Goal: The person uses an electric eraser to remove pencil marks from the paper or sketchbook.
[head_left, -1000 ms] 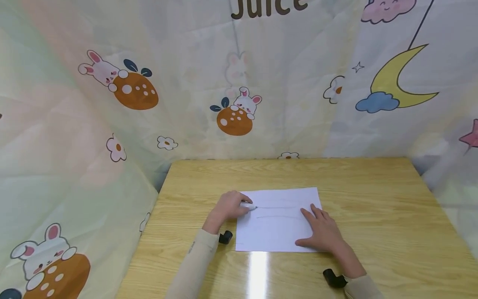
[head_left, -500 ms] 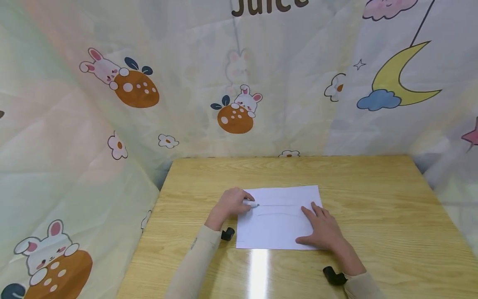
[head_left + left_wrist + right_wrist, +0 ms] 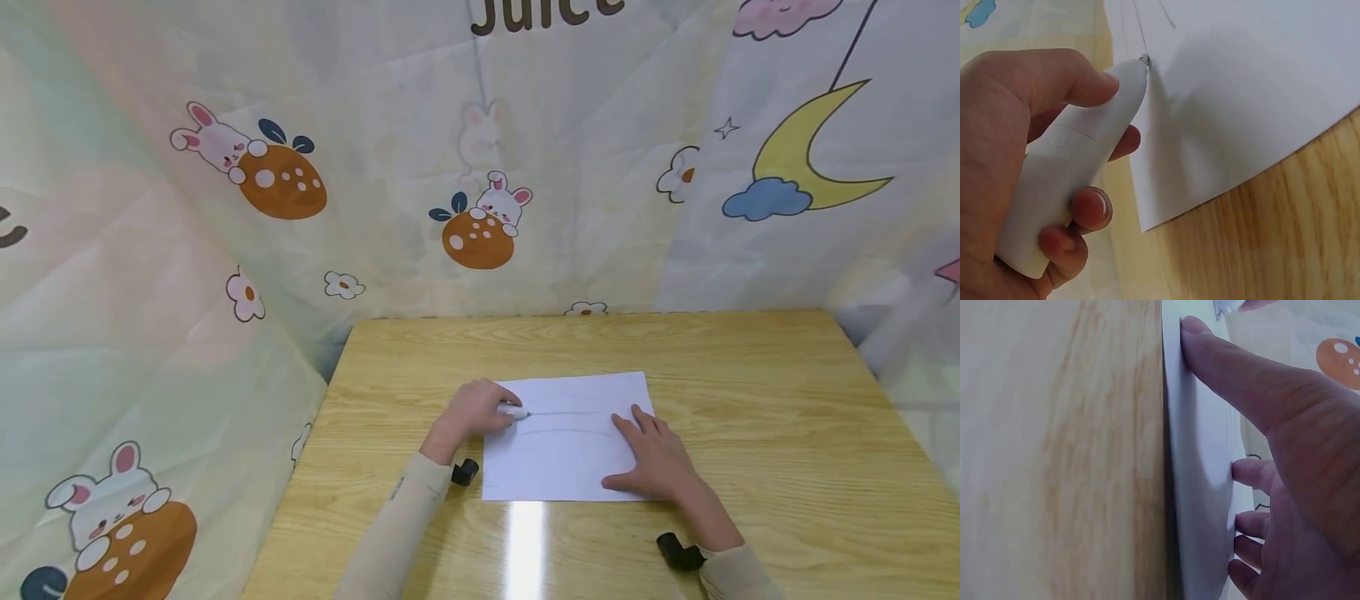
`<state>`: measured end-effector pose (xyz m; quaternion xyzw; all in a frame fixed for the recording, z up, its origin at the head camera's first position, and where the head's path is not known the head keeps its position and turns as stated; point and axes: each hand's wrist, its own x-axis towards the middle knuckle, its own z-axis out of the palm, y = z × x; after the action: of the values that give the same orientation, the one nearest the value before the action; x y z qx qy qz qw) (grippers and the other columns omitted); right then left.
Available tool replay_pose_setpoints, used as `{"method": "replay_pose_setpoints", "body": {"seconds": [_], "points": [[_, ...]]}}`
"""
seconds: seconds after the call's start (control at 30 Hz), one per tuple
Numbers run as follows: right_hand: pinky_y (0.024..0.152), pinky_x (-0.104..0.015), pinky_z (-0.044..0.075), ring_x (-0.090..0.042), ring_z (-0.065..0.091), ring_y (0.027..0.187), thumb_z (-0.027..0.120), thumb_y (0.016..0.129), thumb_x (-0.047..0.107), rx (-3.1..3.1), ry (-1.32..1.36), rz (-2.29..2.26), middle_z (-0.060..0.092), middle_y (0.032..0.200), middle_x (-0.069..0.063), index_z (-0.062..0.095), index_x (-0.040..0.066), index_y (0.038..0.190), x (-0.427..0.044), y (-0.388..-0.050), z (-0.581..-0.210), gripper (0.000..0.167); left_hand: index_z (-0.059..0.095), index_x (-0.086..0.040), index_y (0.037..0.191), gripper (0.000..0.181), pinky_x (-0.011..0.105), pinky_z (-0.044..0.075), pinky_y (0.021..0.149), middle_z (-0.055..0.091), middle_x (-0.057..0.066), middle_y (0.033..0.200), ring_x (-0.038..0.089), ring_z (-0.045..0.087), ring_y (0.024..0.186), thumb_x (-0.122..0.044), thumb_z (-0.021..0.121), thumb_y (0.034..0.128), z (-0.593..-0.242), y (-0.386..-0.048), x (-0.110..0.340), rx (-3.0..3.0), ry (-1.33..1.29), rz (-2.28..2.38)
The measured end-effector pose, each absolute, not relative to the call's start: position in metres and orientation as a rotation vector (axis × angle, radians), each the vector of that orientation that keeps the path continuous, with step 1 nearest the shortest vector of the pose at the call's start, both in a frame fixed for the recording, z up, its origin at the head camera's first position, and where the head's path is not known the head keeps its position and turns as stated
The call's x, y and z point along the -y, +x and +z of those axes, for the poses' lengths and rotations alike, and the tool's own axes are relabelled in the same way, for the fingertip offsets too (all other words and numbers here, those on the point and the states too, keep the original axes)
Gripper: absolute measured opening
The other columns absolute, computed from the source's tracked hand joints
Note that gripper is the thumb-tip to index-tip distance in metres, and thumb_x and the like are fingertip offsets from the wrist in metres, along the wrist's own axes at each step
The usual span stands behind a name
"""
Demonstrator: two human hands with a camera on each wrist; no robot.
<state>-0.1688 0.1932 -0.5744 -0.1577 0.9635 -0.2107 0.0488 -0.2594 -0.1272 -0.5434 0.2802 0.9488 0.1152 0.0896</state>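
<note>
The pen's (image 3: 1067, 164) seam (image 3: 1079, 132) shows only in left-wrist view.

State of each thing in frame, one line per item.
left hand: gripping the white pen
right hand: fingers spread, resting on the paper's right side
white pen: held tilted, tip at the end of a line
paper: unfolded on the table, marked with thin lines
table: glare strip in front of the paper
backdrop: hanging, creased

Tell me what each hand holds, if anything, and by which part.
The left hand grips a white pen-shaped tool round its thick body, behind the tip. The right hand holds nothing; it rests on the paper.
</note>
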Motion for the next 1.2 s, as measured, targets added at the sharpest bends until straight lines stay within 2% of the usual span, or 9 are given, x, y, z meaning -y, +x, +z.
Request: {"method": "replay_pose_setpoints", "body": {"seconds": [0.3,0.47,0.73,0.87,1.07,1.2], "points": [[0.096,-0.070,0.027,-0.055,0.028,0.130,0.081,0.063,0.062,-2.936,-0.479,-0.640,0.030,0.148,-0.033,0.047,0.003,0.142,-0.194,-0.169,-0.574,0.104,0.075,-0.028,0.110,0.025,0.025,0.030,0.048,0.065,-0.013,0.077,0.008,0.034,0.050,-0.030,0.068,0.0858,-0.540,-0.255,0.125,-2.850,0.800,0.276],[0.096,-0.071,0.026,-0.056,0.027,0.130,0.081,0.063,0.062,-2.932,-0.466,-0.650,0.029,0.148,-0.033,0.047,0.003,0.142,-0.194,-0.168,-0.574,0.104,0.075,-0.028,0.110,0.026,0.025,0.029,0.048,0.069,-0.013,0.085,0.008,0.030,0.047,-0.027,0.067,0.0856,-0.537,-0.252,0.125,-2.813,0.828,0.299],[0.095,-0.071,0.026,-0.057,0.027,0.130,0.080,0.063,0.064,-2.931,-0.470,-0.663,0.028,0.149,-0.033,0.046,0.004,0.143,-0.196,-0.169,-0.579,0.106,0.076,-0.028,0.109,0.025,0.025,0.034,0.050,0.069,-0.013,0.088,0.008,0.039,0.052,-0.028,0.068,0.0853,-0.539,-0.255,0.124,-2.857,0.803,0.280],[0.096,-0.071,0.026,-0.056,0.026,0.131,0.080,0.062,0.065,-2.934,-0.443,-0.648,0.027,0.149,-0.032,0.046,0.005,0.144,-0.196,-0.170,-0.582,0.107,0.076,-0.028,0.109,0.025,0.024,0.034,0.051,0.070,-0.013,0.091,0.007,0.040,0.053,-0.028,0.068,0.0850,-0.542,-0.255,0.124,-2.855,0.868,0.287],[0.096,-0.072,0.024,-0.056,0.024,0.131,0.078,0.062,0.068,-2.910,-0.428,-0.635,0.025,0.150,-0.031,0.045,0.005,0.144,-0.196,-0.169,-0.584,0.109,0.076,-0.028,0.109,0.024,0.024,0.033,0.049,0.067,-0.013,0.081,0.007,0.039,0.052,-0.029,0.068,0.0859,-0.544,-0.253,0.125,-2.877,0.812,0.286],[0.096,-0.072,0.024,-0.055,0.025,0.131,0.078,0.062,0.068,-2.920,-0.434,-0.640,0.026,0.150,-0.030,0.045,0.006,0.144,-0.194,-0.168,-0.587,0.108,0.076,-0.029,0.108,0.024,0.024,0.032,0.049,0.069,-0.014,0.087,0.007,0.039,0.053,-0.029,0.068,0.0855,-0.545,-0.250,0.126,-2.870,0.819,0.288]]}}
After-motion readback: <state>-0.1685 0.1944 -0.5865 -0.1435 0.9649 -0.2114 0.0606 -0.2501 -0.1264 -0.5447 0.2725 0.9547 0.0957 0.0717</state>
